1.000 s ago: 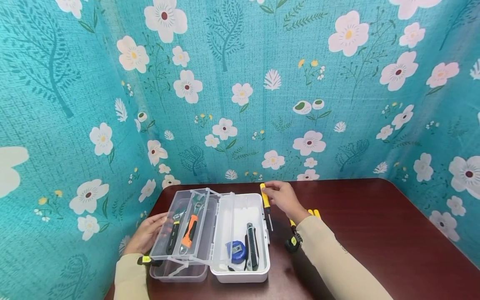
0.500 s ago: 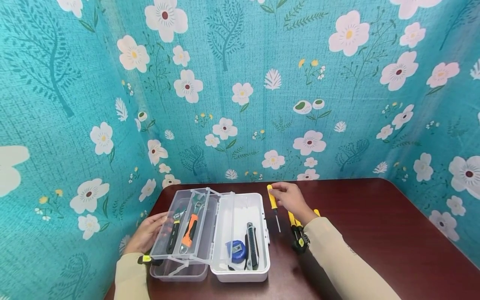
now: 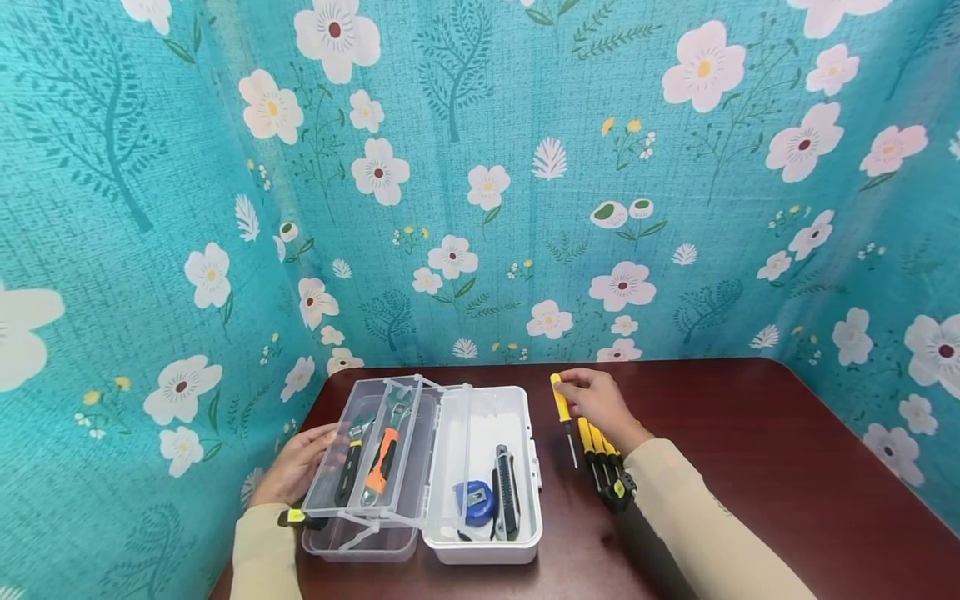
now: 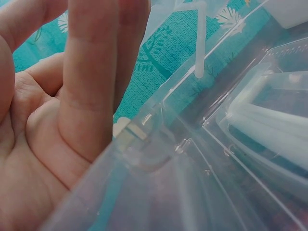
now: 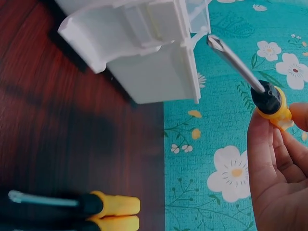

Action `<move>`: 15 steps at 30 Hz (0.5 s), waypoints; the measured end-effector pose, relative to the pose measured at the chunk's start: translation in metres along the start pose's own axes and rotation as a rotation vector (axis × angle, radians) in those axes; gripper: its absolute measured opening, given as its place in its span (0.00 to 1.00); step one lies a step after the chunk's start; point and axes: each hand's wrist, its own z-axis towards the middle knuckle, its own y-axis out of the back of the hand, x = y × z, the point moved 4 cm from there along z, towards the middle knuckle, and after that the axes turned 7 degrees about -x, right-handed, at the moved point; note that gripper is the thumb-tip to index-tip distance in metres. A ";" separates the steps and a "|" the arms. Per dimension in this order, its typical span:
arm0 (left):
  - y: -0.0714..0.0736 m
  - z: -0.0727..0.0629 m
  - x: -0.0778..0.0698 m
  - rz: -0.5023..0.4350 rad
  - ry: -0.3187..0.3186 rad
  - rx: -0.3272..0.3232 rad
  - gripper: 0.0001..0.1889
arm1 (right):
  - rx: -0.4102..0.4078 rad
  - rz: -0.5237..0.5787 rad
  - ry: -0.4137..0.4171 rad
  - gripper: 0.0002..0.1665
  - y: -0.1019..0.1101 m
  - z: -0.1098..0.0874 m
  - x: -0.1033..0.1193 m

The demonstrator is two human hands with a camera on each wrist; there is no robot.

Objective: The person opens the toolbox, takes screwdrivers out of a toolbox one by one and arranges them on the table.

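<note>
My right hand (image 3: 602, 403) pinches a screwdriver (image 3: 562, 402) by its yellow handle, right of the toolbox. Its shank points down in the head view; the right wrist view shows the black collar and metal tip. Several more yellow-handled screwdrivers (image 3: 594, 442) lie on the table just below, partly covered by the right wrist. My left hand (image 3: 296, 467) rests against the outer side of the clear tray (image 3: 330, 493) of the open toolbox. In the left wrist view its fingers (image 4: 91, 72) stand up along the clear plastic wall.
The white toolbox base (image 3: 487, 552) holds a blue tape measure (image 3: 477, 503) and a utility knife (image 3: 506, 492). Two adjustable wrenches, one orange-handled (image 3: 382, 460) and one black-handled (image 3: 348, 471), lie in the tray. A flowered curtain (image 3: 480, 208) hangs behind the dark red table (image 3: 750, 467).
The right hand has moved right with the screwdriver, away from the toolbox and over beside the other screwdrivers, more of which now show. The left hand has stayed at the tray.
</note>
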 end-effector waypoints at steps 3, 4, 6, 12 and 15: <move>0.000 0.001 0.001 0.000 0.004 -0.006 0.26 | -0.004 -0.009 0.003 0.21 0.003 0.000 -0.004; 0.000 0.001 0.001 0.000 0.006 -0.007 0.26 | -0.005 -0.011 0.005 0.21 0.004 0.000 -0.005; 0.001 0.001 0.002 -0.002 0.006 -0.008 0.25 | -0.007 -0.012 0.009 0.21 0.007 0.000 -0.007; 0.000 0.001 0.002 -0.008 -0.004 0.003 0.23 | -0.012 -0.038 0.001 0.23 0.018 0.000 -0.016; 0.000 0.000 0.001 -0.005 -0.008 0.001 0.23 | -0.011 -0.051 -0.012 0.24 0.023 -0.001 -0.021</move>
